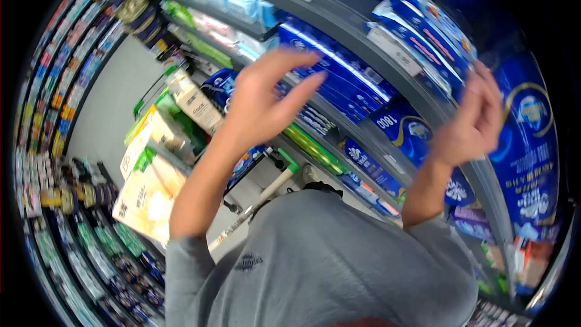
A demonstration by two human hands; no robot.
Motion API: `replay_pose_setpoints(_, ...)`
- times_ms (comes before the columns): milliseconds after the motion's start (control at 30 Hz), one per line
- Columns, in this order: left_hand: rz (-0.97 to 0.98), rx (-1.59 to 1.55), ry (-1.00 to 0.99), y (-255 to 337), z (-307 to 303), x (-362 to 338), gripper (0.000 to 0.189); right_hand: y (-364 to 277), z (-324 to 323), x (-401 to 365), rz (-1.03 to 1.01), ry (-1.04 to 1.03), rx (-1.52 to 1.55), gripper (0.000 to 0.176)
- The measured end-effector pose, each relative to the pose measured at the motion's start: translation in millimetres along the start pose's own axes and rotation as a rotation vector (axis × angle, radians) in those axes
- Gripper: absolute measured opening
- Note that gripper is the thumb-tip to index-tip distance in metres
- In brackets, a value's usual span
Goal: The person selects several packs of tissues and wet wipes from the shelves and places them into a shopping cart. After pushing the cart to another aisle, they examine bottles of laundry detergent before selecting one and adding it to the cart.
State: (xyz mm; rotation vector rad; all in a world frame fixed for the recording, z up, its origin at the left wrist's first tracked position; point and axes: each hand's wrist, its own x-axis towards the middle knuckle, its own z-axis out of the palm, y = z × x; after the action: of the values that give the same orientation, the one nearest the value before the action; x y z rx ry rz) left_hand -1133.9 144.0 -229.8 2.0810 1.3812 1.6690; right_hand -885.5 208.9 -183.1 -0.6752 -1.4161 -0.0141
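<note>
My left hand (263, 97) is raised in front of the shelf, with thumb and fingers apart and nothing between them. Behind its fingertips sit blue boxed packs (339, 79) on a lower shelf. My right hand (472, 124) is at the upper shelf edge, its fingers bent and close together, blurred by motion. Its fingertips meet the corner of a blue tissue pack (433, 39) with white and pink print, which lies on other flat packs and sticks out past the price tag (393, 51).
Left of my body stands a shopping cart with a green handle (292, 168). It holds a cream pump bottle (193, 100) and a beige pack (148, 191). Large blue packs (529, 145) fill the right side. Stocked shelves (72, 54) line the far side of the aisle floor (115, 103).
</note>
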Motion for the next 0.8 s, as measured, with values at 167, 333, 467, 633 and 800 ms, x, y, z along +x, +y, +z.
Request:
replay_pose_setpoints(167, 0.05, 0.06, 0.283, -1, 94, 114, 0.046, 34, -33, -4, 0.224, -0.09, -0.045, 0.024)
replay_pose_setpoints(333, -0.347, 0.056, 0.001, 0, 148, 144, 0.05, 24, -44, -10, 0.409, -0.266, -0.225, 0.034)
replay_pose_setpoints(467, -0.424, -0.081, -0.064, 3, 143, 145, 0.045, 26, -46, -2, 0.428, -0.359, -0.26, 0.036)
replay_pose_setpoints(633, -0.454, -0.124, -0.018, -5, 144, 151, 0.046, 23, -33, -3, 0.386, -0.266, -0.281, 0.032)
replay_pose_setpoints(800, -0.515, -0.238, 0.034, -14, 135, 157, 0.034, 38, -24, -8, 0.126, -0.094, -0.026, 0.024)
